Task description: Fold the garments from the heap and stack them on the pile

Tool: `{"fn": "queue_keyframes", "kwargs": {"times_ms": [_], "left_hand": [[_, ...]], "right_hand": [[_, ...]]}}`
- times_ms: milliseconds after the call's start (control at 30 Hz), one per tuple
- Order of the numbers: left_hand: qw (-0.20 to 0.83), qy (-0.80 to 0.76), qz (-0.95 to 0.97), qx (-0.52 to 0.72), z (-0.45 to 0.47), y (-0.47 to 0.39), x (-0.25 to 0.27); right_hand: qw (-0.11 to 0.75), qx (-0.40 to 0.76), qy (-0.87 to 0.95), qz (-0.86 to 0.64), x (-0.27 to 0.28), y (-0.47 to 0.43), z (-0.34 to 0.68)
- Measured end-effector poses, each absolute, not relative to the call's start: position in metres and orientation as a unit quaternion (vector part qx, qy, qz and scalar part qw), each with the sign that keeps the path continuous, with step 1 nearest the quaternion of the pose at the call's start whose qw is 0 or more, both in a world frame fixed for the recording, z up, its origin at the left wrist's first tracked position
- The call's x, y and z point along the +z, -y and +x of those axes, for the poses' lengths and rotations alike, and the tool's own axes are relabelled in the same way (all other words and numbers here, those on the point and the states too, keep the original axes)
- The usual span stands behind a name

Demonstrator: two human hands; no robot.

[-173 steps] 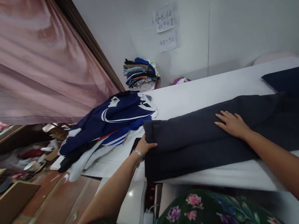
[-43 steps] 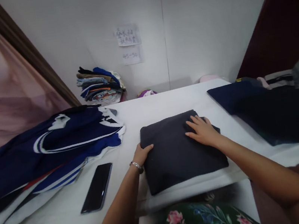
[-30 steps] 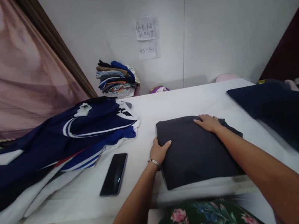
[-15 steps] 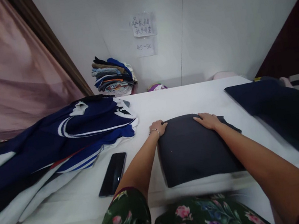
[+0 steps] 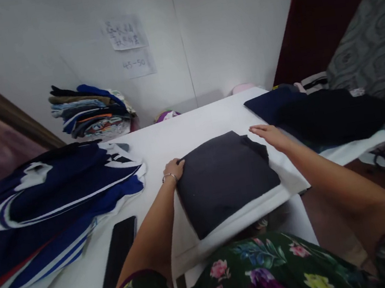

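Note:
A dark grey folded garment [image 5: 226, 182] lies on the white table in front of me, its near edge close to the table's front. My left hand [image 5: 174, 170], with a bracelet at the wrist, is closed on the garment's far left corner, thumb on top; the other fingers are partly hidden. Just off the garment's right side hovers my right hand [image 5: 269, 135], fingers stretched out and nothing in them. A small flap of grey cloth juts out at the garment's right edge, below that hand.
Navy, blue and white clothes [image 5: 57, 189] are heaped on the left. A phone [image 5: 119, 253] lies beside my left forearm. Folded dark clothes [image 5: 334, 114] rest at the right end of the table [image 5: 211, 121]. Against the wall stands a stack of folded clothes [image 5: 92, 111].
The view has swung to the right. My right hand has come off the garment's far right part and moved to its right. My left hand stays at the far left corner.

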State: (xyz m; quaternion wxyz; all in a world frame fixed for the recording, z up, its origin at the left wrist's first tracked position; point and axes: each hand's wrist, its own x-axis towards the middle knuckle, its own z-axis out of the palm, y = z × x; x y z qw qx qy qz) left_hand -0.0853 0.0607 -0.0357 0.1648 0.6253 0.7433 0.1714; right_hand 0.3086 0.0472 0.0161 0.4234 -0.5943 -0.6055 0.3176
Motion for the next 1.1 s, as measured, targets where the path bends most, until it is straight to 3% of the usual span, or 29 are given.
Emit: {"fn": "queue_keyframes", "kwargs": {"times_ms": [100, 300, 533, 733, 967, 1100], "left_hand": [[0.179, -0.739, 0.616, 0.205, -0.089, -0.057, -0.027], [0.142, -0.620, 0.702, 0.321, -0.063, 0.008, -0.004], [0.091, -0.492, 0.852, 0.152, -0.014, 0.096, -0.002], [0.057, -0.482, 0.869, 0.097, -0.008, 0.103, -0.012], [0.014, -0.471, 0.877, 0.090, -0.005, 0.108, -0.025], [0.004, -0.475, 0.875, 0.095, -0.005, 0.110, -0.026]], "right_hand": [[0.428, 0.367, 0.546, -0.620, 0.005, 0.004, 0.343], [0.345, 0.451, 0.520, -0.638, -0.031, 0.092, 0.338], [0.383, 0.480, 0.538, -0.578, -0.040, 0.092, 0.311], [0.464, 0.415, 0.550, -0.557, -0.032, 0.062, 0.311], [0.371, 0.377, 0.606, -0.594, -0.061, 0.061, 0.320], [0.346, 0.174, 0.682, -0.621, -0.048, 0.077, 0.316]]}}
